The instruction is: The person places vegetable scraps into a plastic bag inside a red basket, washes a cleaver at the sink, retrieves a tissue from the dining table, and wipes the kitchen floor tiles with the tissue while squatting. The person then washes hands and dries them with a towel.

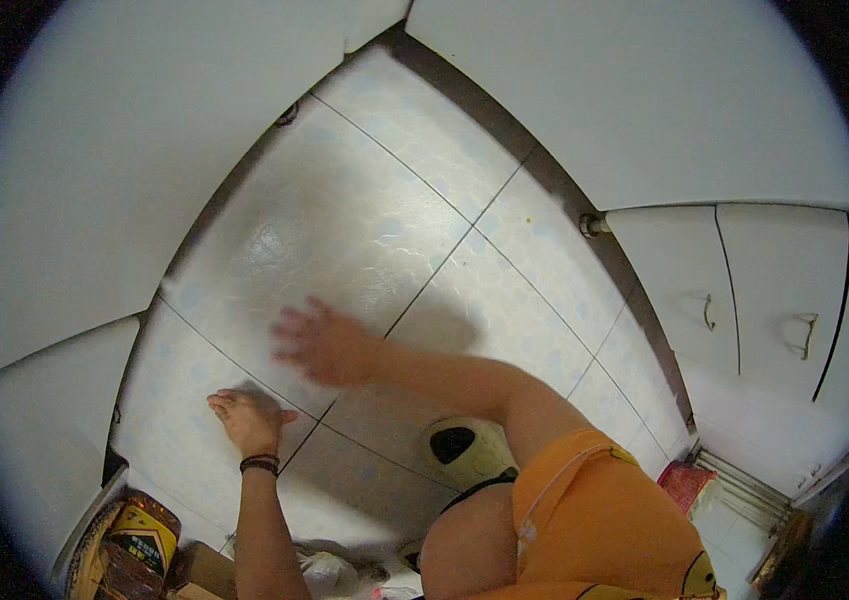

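Glossy white floor tiles (394, 187) with pale blue patches and dark joints lie before me. My right hand (327, 345) is blurred over the tiles, its fingers spread and nothing held in them. Lower and to the left, my left hand (250, 424) is at the floor, palm turned down. Its thumb sticks out to the right and I see nothing in it; the fingertips are foreshortened. Dark bracelets (260, 464) circle the left wrist. Below my right forearm shows a pale slipper (488, 450) with a black patch, beside my bare knee (469, 544).
White cabinet fronts rise at left (79, 202) and right (657, 112); metal handles (807, 337) stick out farther right. Lower left stand a large bottle (143, 544) with a yellow-black label and a cardboard box (206, 566). A plastic bag (330, 574) lies nearby, a red mesh bag (685, 484) lower right.
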Tool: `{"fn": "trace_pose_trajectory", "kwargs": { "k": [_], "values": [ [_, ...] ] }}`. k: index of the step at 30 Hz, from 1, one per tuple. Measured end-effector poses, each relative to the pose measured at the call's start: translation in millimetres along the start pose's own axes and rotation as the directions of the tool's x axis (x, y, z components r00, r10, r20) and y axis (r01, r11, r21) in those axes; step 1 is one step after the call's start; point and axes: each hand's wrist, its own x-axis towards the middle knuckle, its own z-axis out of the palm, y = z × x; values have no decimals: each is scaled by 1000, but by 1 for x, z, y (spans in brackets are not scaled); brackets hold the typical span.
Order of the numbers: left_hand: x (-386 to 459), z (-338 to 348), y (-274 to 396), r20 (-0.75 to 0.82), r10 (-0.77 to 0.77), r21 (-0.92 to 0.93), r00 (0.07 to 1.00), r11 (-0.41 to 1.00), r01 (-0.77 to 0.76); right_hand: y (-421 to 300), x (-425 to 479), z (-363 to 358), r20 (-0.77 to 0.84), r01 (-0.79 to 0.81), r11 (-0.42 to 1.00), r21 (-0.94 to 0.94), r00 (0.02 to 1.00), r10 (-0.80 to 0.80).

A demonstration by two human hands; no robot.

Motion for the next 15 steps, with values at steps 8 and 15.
{"fn": "trace_pose_trajectory", "kwargs": {
  "k": [8, 15],
  "values": [
    [6, 3, -4, 42, 4, 62, 999, 998, -7, 161, -155, -60, -465, -916, 381, -122, 392, 794],
    [10, -1, -1, 116, -39, 60, 993, 998, 32, 89, -151, -15, -406, -927, 373, -33, 353, 843]
  ]
}}
